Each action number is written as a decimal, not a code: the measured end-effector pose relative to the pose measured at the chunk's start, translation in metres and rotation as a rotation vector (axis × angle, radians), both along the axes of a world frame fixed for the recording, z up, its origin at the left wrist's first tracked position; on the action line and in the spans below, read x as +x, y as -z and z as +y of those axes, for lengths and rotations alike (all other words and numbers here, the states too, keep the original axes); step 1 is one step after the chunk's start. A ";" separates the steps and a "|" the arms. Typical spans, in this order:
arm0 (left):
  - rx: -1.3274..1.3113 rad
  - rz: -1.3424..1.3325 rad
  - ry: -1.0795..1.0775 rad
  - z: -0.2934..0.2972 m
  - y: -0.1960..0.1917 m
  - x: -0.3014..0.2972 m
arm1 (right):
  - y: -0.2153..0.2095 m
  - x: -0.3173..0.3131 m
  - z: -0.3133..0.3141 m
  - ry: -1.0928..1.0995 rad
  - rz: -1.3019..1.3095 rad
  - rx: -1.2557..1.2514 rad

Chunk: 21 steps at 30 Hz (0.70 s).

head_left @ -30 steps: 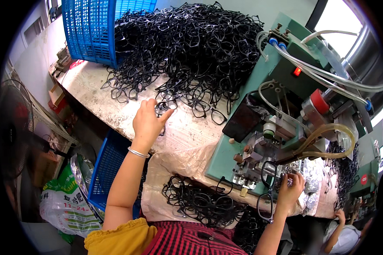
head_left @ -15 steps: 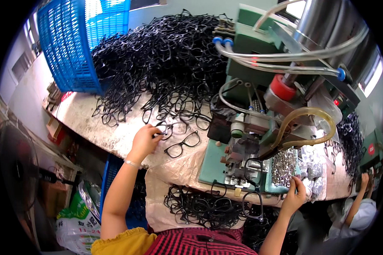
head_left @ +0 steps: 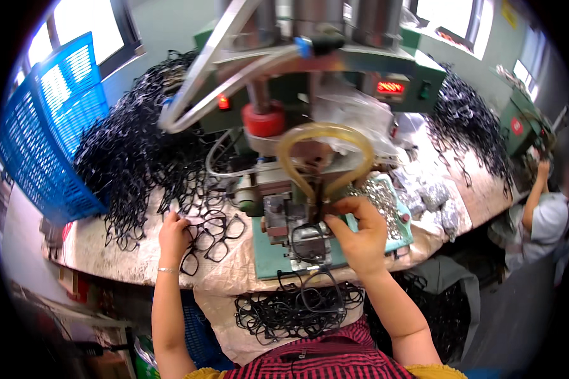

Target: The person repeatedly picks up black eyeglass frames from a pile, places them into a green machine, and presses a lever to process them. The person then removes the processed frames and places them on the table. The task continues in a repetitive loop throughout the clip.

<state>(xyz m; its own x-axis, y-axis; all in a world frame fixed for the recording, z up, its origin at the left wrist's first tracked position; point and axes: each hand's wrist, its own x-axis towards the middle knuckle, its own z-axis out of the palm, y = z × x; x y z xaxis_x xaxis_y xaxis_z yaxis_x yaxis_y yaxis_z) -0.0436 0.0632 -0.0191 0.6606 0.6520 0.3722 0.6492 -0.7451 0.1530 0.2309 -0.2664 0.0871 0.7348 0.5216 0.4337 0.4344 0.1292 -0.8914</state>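
My left hand (head_left: 173, 239) is closed at the fingertips on a black eyeglass frame (head_left: 189, 263), beside a few more loose black frames (head_left: 217, 251) on the tabletop. At the green press machine (head_left: 275, 215), my right hand (head_left: 363, 235) has thumb and forefinger together right by the metal jig under the press head. Whatever sits between those fingertips is too small to make out. Another eyeglass frame (head_left: 305, 292) is set in the jig, one rim hanging over the front edge. Right of the jig lies a green tray (head_left: 408, 235) of small shiny metal parts.
A large heap of black frames (head_left: 148, 142) and a tilted blue basket (head_left: 57, 126) stand at the left. More frames (head_left: 294, 309) lie near my lap. Bags of metal parts (head_left: 433, 192) sit right. A co-worker (head_left: 544, 221) works at the far right.
The view has swung to the right. My right hand has gone from the tray of metal parts to the jig. My left hand stays among the loose frames.
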 end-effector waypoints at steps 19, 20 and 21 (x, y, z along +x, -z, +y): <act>-2.365 -0.784 0.683 -0.254 -0.126 0.097 | 0.039 0.050 -0.050 0.454 -0.604 -0.657; -2.512 -0.674 0.683 -0.256 -0.127 0.107 | 0.052 0.056 -0.055 0.498 -0.549 -0.703; -2.568 -0.652 0.631 -0.258 -0.128 0.117 | 0.059 0.063 -0.057 0.468 -0.577 -0.620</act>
<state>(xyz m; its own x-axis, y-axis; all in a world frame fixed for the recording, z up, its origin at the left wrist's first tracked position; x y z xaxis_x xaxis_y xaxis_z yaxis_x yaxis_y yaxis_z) 0.0736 -0.1952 0.1086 0.9827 -0.1191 -0.1420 0.1685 0.8933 0.4168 0.2943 -0.3234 0.0285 0.6864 0.4881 0.5391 0.7148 -0.5892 -0.3766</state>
